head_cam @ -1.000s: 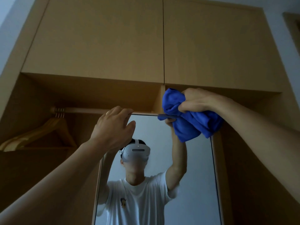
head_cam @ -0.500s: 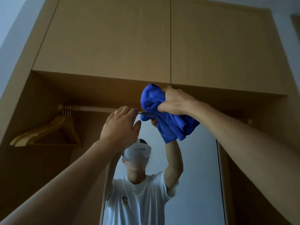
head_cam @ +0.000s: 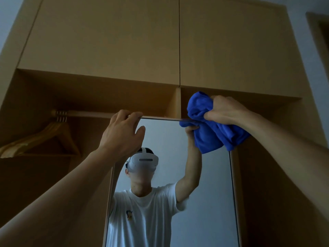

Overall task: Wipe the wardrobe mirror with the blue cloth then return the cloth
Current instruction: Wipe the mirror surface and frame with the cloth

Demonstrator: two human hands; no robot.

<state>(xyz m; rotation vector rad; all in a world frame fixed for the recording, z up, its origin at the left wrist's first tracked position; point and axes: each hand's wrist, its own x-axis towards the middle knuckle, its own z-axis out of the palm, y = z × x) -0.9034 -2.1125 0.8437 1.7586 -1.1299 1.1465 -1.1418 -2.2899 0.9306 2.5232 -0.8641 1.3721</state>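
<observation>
A tall wardrobe mirror stands in front of me, its top edge just under the wardrobe's upper cabinets. My right hand grips a bunched blue cloth against the mirror's top right corner; the cloth hangs over the top edge. My left hand holds the mirror's top edge near the left corner, fingers curled over it. The glass reflects a person in a white shirt with a headset.
Closed wooden cabinet doors fill the space above. To the left, inside the open wardrobe, a rail carries wooden hangers. A vertical wooden divider stands behind the mirror's top. Dark wardrobe interior lies right of the mirror.
My right hand slid the cloth left along the mirror's top edge, then back right to the top right corner. My left hand kept its hold on the top edge.
</observation>
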